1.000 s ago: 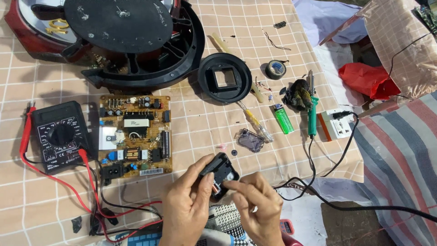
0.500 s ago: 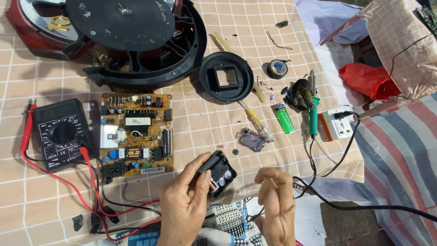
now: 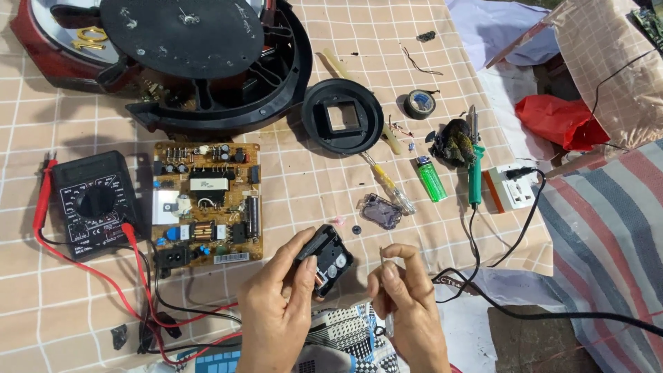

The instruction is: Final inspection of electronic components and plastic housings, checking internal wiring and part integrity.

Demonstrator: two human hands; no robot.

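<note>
The left hand grips a small black box-shaped part, fingers clamped round its edges and tilting it so its open face, with two round white pieces inside, turns toward the right hand. That hand's fingers are pinched together on a thin clear stick, held upright just beside the part and apart from it, likely so the tip can be brought to the open face. Both are held low in front of the person, over the near edge of the checked counter. Laid out within reach are one circuit board, one black meter with a red and a black lead, one green soldering iron resting beside one white socket block, one green lighter, one screwdriver, one roll of black tape and one round black cover.
</note>
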